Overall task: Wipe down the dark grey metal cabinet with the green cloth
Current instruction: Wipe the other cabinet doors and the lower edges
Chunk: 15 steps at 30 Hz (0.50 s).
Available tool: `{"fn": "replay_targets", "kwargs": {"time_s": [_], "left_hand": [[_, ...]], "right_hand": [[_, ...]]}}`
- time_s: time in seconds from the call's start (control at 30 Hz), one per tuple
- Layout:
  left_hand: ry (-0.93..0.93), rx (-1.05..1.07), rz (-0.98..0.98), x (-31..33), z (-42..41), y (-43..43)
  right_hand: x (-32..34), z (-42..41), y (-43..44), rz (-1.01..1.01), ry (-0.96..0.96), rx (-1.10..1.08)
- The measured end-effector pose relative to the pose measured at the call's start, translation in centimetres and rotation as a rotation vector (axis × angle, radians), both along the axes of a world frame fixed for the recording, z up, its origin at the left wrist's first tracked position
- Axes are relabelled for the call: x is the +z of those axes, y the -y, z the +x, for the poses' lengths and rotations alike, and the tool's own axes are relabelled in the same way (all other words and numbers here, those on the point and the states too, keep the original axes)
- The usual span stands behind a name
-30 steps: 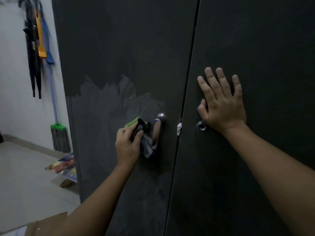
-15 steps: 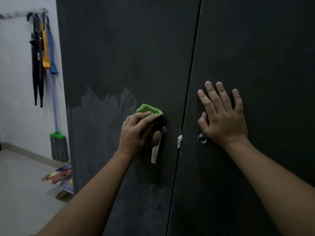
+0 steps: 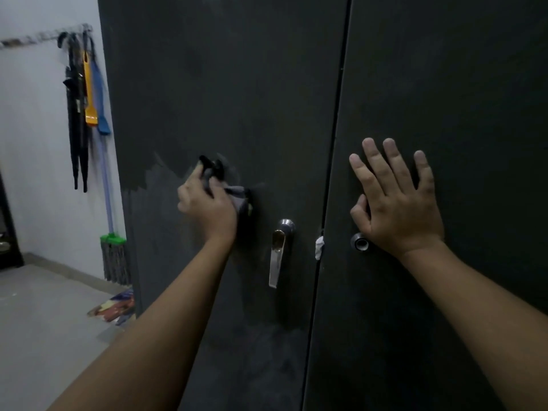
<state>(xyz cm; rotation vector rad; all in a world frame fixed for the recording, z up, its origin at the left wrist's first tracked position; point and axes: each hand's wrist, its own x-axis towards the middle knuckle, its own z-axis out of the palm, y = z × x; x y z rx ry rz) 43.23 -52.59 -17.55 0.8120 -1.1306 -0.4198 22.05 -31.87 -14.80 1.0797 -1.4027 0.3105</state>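
Cabinet (image 3: 237,84), dark grey with 2 tall doors, fills most of the view. The cloth (image 3: 237,197) is bunched against the left door, just above and to the left of the lever handle (image 3: 278,253). The left hand (image 3: 207,203) has its grip clenched around the wad. The fingers curl over it, likely so the palm can press it hard on the metal. Both are motion-blurred, and the cloth reads dark and grey here, with only a sliver of green at its lower edge.

The right hand (image 3: 394,203) lies flat on the right door (image 3: 444,69) with its grip released and its fingers spread. Its heel is just beside the round lock (image 3: 360,243). My guess is that it braces the body and stops the thin doors rattling under the rubbing. A small white scrap (image 3: 319,247) sits in the seam between the doors.

A paler, streaky zone with a ragged upper edge covers the lower left door. I cannot tell whether it is wiped or dusty. The hand works right at that boundary, so the pass is probably partway through this door.

Past the cabinet's left side a mop (image 3: 114,256) leans on the wall below hanging tools (image 3: 86,99), and printed sheets (image 3: 115,307) lie on the floor. No brand or label shows on the cabinet, and the print on the sheets is too small to read.
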Motion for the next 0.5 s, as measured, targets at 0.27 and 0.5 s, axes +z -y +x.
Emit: {"fn": "replay_targets", "kwargs": {"time_s": [0.27,0.5], "left_hand": [[0.648,-0.088,-0.64,0.4,-0.6,-2.9],[0.51,-0.033,-0.33,2.8,4.0,2.1]], "right_hand": [[0.4,1.5,-0.6,-0.011,0.036,0.032],[3.4,9.6,4.1,0.295,0.141,0.277]]}}
